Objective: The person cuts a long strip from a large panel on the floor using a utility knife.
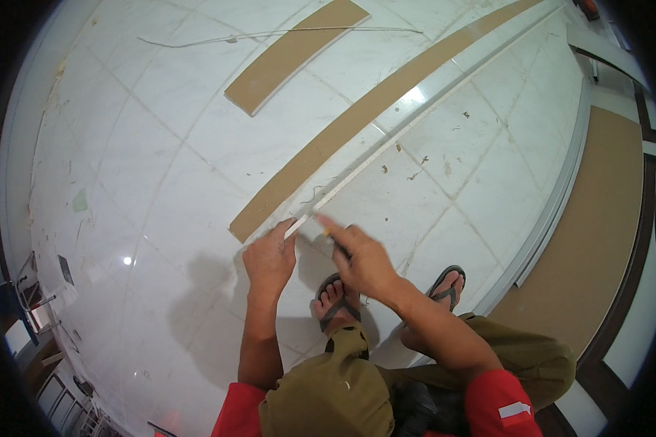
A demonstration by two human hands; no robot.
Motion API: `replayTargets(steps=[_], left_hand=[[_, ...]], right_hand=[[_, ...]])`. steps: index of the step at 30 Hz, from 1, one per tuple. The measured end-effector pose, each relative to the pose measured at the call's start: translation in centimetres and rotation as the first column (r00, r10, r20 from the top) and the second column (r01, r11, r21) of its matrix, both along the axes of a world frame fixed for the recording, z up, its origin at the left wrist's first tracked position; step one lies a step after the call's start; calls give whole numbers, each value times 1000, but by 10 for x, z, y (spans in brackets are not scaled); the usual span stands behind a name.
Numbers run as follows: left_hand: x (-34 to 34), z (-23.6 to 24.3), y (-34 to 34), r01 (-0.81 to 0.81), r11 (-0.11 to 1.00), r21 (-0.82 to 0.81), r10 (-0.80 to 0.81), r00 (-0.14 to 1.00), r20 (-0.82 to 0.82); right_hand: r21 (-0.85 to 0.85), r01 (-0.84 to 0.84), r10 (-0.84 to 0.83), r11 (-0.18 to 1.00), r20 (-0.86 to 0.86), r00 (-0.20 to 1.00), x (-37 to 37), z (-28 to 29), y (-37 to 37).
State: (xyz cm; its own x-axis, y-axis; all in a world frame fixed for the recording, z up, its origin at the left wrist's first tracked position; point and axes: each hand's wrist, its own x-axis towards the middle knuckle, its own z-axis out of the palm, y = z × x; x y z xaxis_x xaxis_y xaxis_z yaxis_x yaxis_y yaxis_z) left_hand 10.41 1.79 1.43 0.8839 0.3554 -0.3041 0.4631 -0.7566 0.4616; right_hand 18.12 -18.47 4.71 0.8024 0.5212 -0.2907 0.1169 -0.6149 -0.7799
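A long, narrow white strip (351,175) runs diagonally from my hands toward the far right, just above the floor at its near end. My left hand (270,255) is closed on that near end, the tip showing past the thumb. Close beside it, my right hand (364,262) is wrapped round a small dark tool (340,249) with a yellow part. Its working end is blurred near the strip, so its exact kind does not show. Left of the strip, a long brown-faced board (310,164) lies on the floor.
A shorter brown-faced board (295,60) lies farther off, crossed by a thin pale cord (270,33). To the right are grey metal channels (557,218) and a wide brown panel (598,226). Scraps dot the tiled floor (160,124). My sandalled feet (338,300) are below my hands.
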Motion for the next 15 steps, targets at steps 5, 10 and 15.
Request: replayTargets(steps=[5,10,15], left_hand=[[2,1,-4,5,1000,-1,-5,999,43],[2,2,-2,9,1000,4,-10,1000,29],[2,3,3,8,1000,13,-8,1000,-22]], right_hand=[[66,25,-24,997,-15,1000,18,-3,-6],[45,112,-116,993,102,988,15,-14,-9],[32,-66,67,997,-55,996,-3,0,3]])
